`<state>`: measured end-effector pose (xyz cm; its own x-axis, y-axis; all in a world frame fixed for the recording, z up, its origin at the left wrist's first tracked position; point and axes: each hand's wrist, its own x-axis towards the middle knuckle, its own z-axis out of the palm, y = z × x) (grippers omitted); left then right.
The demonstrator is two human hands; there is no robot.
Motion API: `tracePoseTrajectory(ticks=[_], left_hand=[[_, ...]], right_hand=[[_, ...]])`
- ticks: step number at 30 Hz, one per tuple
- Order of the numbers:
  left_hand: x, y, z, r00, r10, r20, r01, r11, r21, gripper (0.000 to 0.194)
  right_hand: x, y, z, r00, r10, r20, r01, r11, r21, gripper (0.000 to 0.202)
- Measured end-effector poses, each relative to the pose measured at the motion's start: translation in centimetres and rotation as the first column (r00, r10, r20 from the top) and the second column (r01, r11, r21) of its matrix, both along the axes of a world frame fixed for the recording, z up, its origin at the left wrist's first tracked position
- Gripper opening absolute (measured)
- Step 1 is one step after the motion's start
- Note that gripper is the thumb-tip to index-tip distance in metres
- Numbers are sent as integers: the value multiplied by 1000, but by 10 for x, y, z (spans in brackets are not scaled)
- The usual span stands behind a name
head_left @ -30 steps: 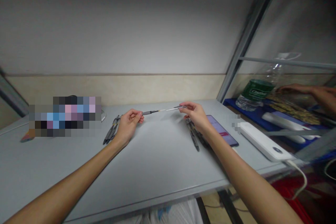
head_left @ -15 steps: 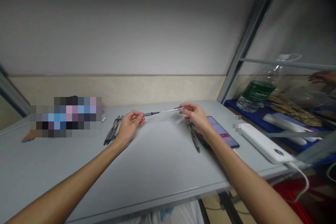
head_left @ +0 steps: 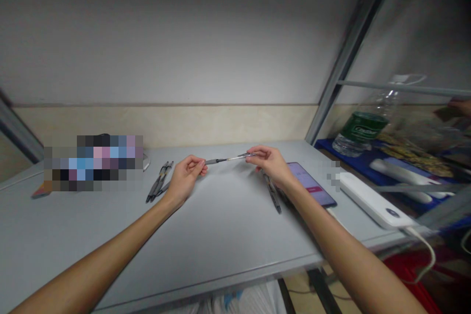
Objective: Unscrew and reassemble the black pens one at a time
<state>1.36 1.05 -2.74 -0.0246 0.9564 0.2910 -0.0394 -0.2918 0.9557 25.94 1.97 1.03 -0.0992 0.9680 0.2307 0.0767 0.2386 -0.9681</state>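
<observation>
Grey pen (head_left: 212, 162) pinched in the left hand (head_left: 187, 174); the right hand (head_left: 271, 163) pinches a slim silvery piece (head_left: 243, 156) at its tip end. More pens (head_left: 158, 184) lie on the worktop (head_left: 228, 225).

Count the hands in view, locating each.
3: left hand and right hand over the desk, another person's hand at far right; more may be hidden.

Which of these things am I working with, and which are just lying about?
In the work:
slim grey pen barrel in your left hand
thin silvery pen part in your right hand
grey-and-black pens on both sides, probably

Lying about:
flat dark phone, screen lit
long white plastic device with cable
clear plastic bottle, green label
</observation>
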Motion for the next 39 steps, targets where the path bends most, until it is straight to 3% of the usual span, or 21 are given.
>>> tracePoseTrajectory(ticks=[5,13,19,23,26,28,31,35,39], left_hand=[[0,-1,-3,996,-86,1,86,996,-12,26],[-5,1,-3,998,-31,-48,33,998,50,23],[-4,-1,-2,997,-18,-75,24,996,80,21],[-3,1,-1,998,-7,-55,10,999,48,23],[-4,3,-1,1000,12,-28,-10,999,45,25],[-5,3,-1,1000,14,-24,-13,999,40,26],[-4,3,-1,1000,6,-26,-5,1000,28,28],[-3,2,-1,999,-9,-35,10,999,38,28],[-5,3,-1,999,-13,-46,15,999,49,26]], right_hand=[[-4,-1,-5,993,64,98,-67,997,30,32],[-6,-5,-4,954,126,274,-149,987,66,34],[-8,-6,-8,898,141,417,-167,986,27,57],[-7,-4,-9,915,174,364,-175,984,-32,62],[-5,-4,-4,952,147,270,-167,985,53,45],[-3,-4,-2,958,150,245,-183,976,119,45],[-2,-3,-3,940,164,301,-207,971,119,36],[-2,-2,-8,909,153,389,-180,983,35,56],[-3,-2,-6,942,140,305,-183,976,119,40]])
